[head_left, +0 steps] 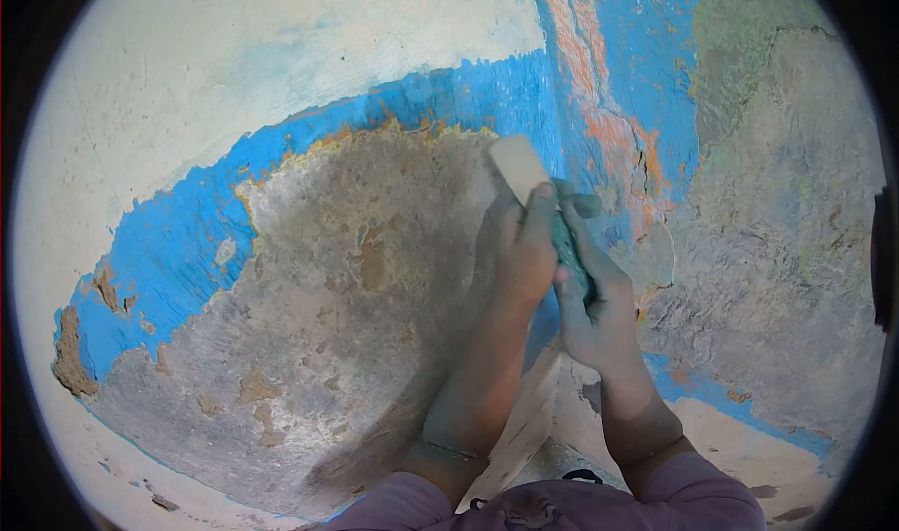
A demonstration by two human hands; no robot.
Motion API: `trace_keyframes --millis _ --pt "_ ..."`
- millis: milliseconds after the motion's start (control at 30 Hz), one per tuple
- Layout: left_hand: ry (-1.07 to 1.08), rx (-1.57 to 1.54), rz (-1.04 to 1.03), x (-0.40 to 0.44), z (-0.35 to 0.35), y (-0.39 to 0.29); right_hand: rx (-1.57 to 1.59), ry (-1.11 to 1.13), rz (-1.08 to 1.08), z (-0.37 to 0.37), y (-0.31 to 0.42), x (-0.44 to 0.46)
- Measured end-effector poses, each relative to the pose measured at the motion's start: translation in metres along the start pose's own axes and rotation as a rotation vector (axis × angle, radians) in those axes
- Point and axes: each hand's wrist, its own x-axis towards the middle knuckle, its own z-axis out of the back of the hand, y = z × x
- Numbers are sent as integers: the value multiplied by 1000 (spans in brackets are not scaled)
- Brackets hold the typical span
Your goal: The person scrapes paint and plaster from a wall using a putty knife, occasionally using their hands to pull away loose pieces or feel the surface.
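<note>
Both my hands grip a scraper (517,168) with a flat, pale blade and a dark greenish handle. My left hand (529,255) is closed around it near the blade, one finger lying along the blade's base. Lower on the handle, my right hand (599,302) is wrapped from the right side. The blade points up and left, over the boundary between the blue paint (510,86) and the bare grey plaster (412,213). Whether its edge touches the wall, I cannot tell.
A wall corner runs down just right of the blade. Cracked orange and blue paint (646,147) and rough grey plaster (758,222) cover the right wall. White paint (234,63) spreads across the upper left. Brown broken patches (70,353) mark the left edge.
</note>
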Motion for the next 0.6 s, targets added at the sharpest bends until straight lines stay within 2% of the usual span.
trace_keyframes --millis 33,100,233,300,367,433,500,600 --pt "0 0 5 3 2 1 -1 -1 -5 -2 2 6" --pt "47 -274 104 11 7 -1 97 120 -209 -5 8 17" --pt "131 -421 102 18 15 9 183 107 -227 -7 4 22" --pt "103 -370 87 17 19 18 23 105 -58 -2 -2 17" --pt "81 -322 67 19 18 21 -20 77 5 -6 -5 22" --pt "30 -508 100 18 2 8 -65 56 59 -4 -2 28" --pt "18 -526 78 21 -7 7 159 120 -341 4 9 34" --pt "-22 -568 86 14 -20 8 162 132 -287 12 -2 26"
